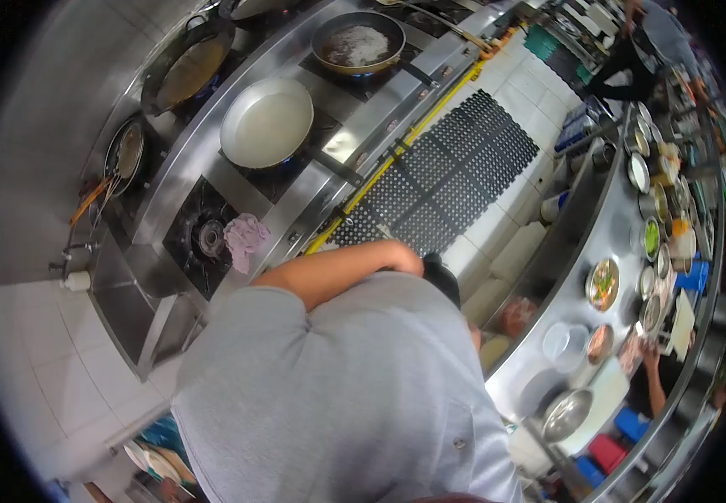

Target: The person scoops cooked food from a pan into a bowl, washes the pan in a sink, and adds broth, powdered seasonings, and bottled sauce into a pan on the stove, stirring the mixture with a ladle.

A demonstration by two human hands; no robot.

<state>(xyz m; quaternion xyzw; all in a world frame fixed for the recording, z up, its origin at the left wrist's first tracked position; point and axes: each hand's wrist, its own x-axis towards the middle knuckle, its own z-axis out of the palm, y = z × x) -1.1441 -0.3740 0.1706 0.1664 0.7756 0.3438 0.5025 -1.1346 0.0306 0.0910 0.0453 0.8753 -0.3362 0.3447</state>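
Neither of my hands shows in the head view. A grey shirt [354,377] fills the lower middle, and a bare bent arm [338,272] comes out of its sleeve at the left. That arm's hand is hidden behind the body, so what it holds or touches cannot be seen. Nearest the arm, a crumpled pinkish cloth [246,239] lies beside an unlit burner [210,238]. Farther up the stove, a wide pan [267,123] holds a pale liquid over a flame. Beyond it, a dark frying pan [358,44] with a whitish, foamy content sits over another flame.
Woks [187,71] stand along the stove's back. A black perforated mat [455,159] covers the floor. At right, a steel counter [539,360] carries bowls, a metal bowl [567,415] and chopped vegetables [603,284]. A co-worker's arm [654,377] reaches over it; another person [669,38] stands farther back.
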